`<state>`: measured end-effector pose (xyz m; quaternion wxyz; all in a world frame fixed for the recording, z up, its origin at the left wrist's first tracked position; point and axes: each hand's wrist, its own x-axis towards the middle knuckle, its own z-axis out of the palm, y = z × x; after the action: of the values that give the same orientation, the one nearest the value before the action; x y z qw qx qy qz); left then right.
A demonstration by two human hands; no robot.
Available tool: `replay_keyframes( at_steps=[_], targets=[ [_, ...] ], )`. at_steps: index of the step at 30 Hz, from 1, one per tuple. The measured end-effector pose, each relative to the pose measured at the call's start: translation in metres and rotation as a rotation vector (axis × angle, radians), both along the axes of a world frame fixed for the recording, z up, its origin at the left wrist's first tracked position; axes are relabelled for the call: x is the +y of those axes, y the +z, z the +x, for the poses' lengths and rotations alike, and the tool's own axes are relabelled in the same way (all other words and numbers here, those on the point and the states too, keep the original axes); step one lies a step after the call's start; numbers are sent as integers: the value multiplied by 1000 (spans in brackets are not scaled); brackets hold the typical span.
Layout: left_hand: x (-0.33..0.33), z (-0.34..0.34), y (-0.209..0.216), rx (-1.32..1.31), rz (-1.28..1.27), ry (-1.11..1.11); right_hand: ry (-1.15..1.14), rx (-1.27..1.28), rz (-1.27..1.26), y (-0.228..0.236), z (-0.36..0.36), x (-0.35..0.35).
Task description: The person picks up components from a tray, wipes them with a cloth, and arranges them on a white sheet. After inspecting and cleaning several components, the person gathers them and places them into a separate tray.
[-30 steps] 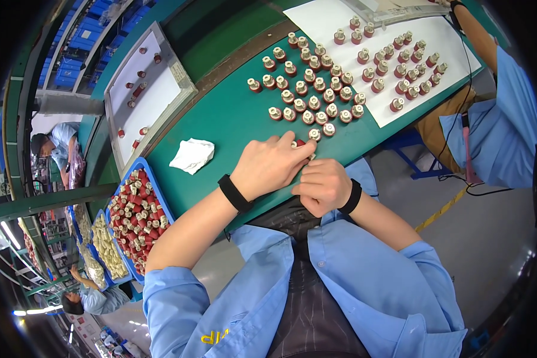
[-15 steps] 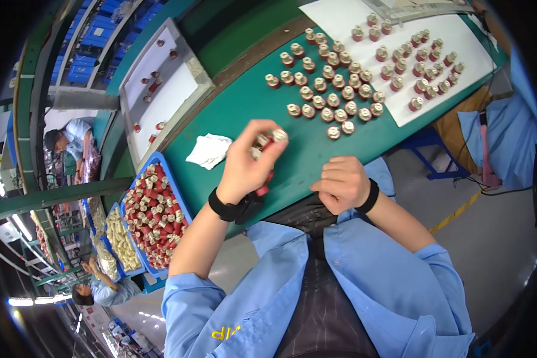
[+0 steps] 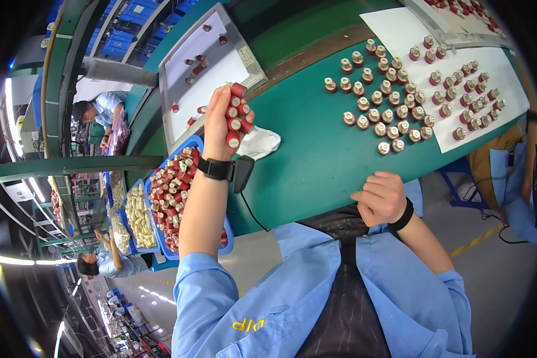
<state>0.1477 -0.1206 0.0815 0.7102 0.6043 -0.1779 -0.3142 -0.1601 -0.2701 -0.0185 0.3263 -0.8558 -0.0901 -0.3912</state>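
Observation:
My left hand point(image 3: 219, 128) is raised over the left part of the green table mat point(image 3: 304, 173), with its fingers closed around several red cylindrical parts point(image 3: 234, 124). Their round ends stick out in a column along the palm side. Partly behind this hand lies a crumpled white cloth point(image 3: 261, 143). Near the front edge of the mat, my right hand point(image 3: 383, 198) is curled into a loose fist; nothing shows in its fingers. Many similar red parts with metal tops point(image 3: 394, 98) stand upright on the mat, farther back and to the right.
A blue bin point(image 3: 198, 143) heaped with red parts stands left of the mat, beside a bin of cream-coloured pieces point(image 3: 138, 215). A white shallow tray point(image 3: 215, 36) holds a few parts. More stand on a white sheet point(image 3: 459, 143). Other people sit at the left and right.
My left hand has moved left and away, from over the mat to beside the tray, and has turned so the parts' ends show. My right hand stays curled. The whole view has shifted.

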Motion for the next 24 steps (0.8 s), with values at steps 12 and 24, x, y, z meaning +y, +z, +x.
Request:
replay_keyframes(
  at_steps=[12, 24],
  targets=[
    [15, 148, 8, -193, 456, 232, -25, 37, -1, 0, 4, 3],
    [66, 168, -3, -315, 398, 178, -31, 71, -46, 2, 2, 3]
  ],
)
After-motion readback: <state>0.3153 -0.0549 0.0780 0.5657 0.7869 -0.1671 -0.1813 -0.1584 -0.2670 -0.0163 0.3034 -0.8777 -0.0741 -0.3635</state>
